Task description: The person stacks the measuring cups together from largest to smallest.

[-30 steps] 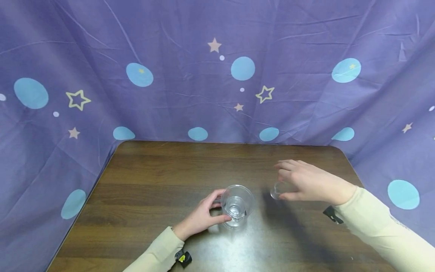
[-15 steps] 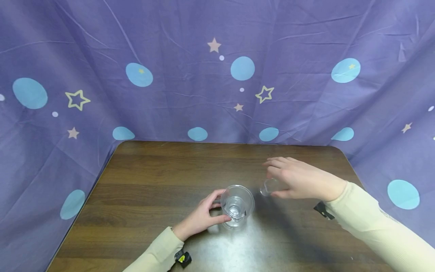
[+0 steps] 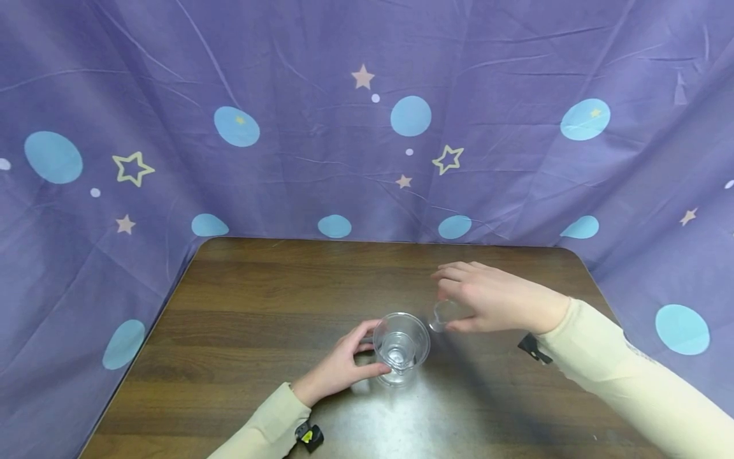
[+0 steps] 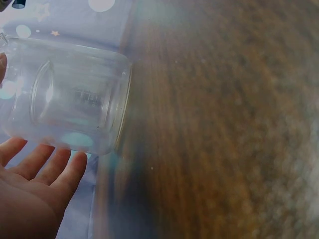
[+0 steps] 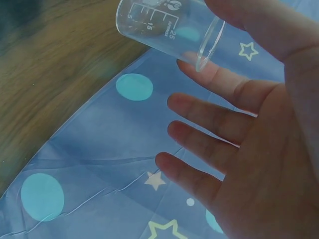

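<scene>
My left hand [image 3: 344, 363] grips a large clear glass beaker [image 3: 421, 331] on the table, thumb at its near side and fingers on its left. A smaller clear beaker [image 4: 75, 99] with printed marks appears to stand inside it in the left wrist view. My right hand [image 3: 493, 296] pinches another small beaker [image 5: 164, 30] near its rim between thumb and index finger; the other fingers are spread and free of it. It bears white markings such as 5, 15 and 25. In the head view this small beaker [image 3: 440, 313] is just right of the large one, tilted, apparently above the tabletop.
The dark brown wooden table [image 3: 258, 306] has rounded far corners. A purple curtain [image 3: 298, 127] with stars and blue ovals hangs behind it and along both sides. A dark shadow from the right arm falls on the wood.
My right hand has moved left with the small beaker, bringing it close to the large beaker's right side. The left hand and the large beaker have stayed in place.
</scene>
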